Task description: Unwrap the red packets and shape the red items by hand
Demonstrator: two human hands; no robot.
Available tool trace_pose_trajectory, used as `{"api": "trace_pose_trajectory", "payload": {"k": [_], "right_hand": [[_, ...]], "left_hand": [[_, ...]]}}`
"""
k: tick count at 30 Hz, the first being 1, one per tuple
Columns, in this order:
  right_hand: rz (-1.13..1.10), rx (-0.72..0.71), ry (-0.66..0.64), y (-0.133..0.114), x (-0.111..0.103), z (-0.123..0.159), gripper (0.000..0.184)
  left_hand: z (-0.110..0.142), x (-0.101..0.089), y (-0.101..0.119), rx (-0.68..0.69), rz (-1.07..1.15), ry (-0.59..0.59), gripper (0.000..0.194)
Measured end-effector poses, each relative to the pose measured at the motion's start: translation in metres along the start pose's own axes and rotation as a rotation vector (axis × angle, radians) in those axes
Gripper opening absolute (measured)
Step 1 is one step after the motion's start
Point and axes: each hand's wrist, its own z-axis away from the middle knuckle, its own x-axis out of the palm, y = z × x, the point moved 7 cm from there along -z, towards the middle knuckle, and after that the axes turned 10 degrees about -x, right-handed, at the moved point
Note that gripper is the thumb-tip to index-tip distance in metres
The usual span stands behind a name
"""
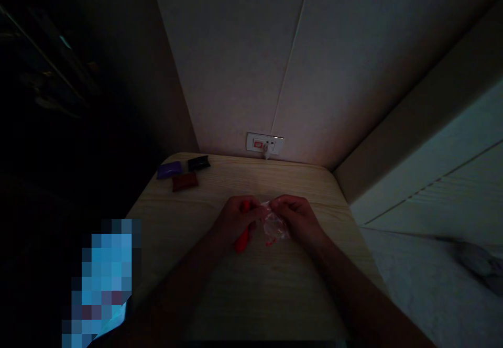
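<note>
Both hands pinch a crinkled clear plastic wrapper (275, 227) over the middle of the wooden table. My left hand (233, 217) is closed at the wrapper's left edge. A long, soft-looking red lump (241, 241) shows above and below the left thumb; whether it is gripped or lies under the hand I cannot tell. My right hand (298, 217) has its fingers closed on the wrapper's upper right side. Small red bits (271, 242) show at the lower edge of the wrapper.
At the table's back left lie a purple packet (169, 170), a black packet (199, 163) and a brown-red packet (185, 181). Behind the wooden tabletop (275, 290), a wall socket (255, 142) holds a plug. A pale panel stands along the right. The room is dim.
</note>
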Motion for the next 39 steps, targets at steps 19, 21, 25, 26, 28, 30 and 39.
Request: {"api": "trace_pose_trajectory", "payload": {"k": [19, 21, 25, 26, 28, 30, 39], "right_hand": [[-0.043, -0.003, -0.042, 0.001, 0.003, -0.003, 0.024], [-0.023, -0.003, 0.002, 0.001, -0.001, -0.004, 0.025], [0.021, -0.002, 0.086, 0.003, -0.01, -0.005, 0.033], [0.033, -0.002, 0.099, 0.003, -0.012, -0.005, 0.035], [0.057, 0.002, 0.107, 0.005, -0.013, -0.006, 0.039], [0.084, 0.005, 0.094, 0.006, -0.012, -0.007, 0.04], [0.259, -0.08, 0.025, -0.013, -0.001, -0.022, 0.043]], "left_hand": [[-0.002, -0.011, 0.009, 0.086, 0.197, 0.084, 0.029], [-0.004, -0.013, 0.008, 0.052, 0.287, 0.089, 0.031], [-0.006, -0.021, 0.005, -0.068, 0.598, 0.066, 0.031], [-0.006, -0.023, 0.004, -0.086, 0.677, 0.059, 0.031], [-0.007, -0.029, 0.004, -0.098, 0.806, 0.06, 0.033], [-0.008, -0.035, 0.002, -0.101, 0.882, 0.084, 0.032], [-0.015, -0.035, -0.002, -0.087, 0.945, 0.1, 0.009]]}}
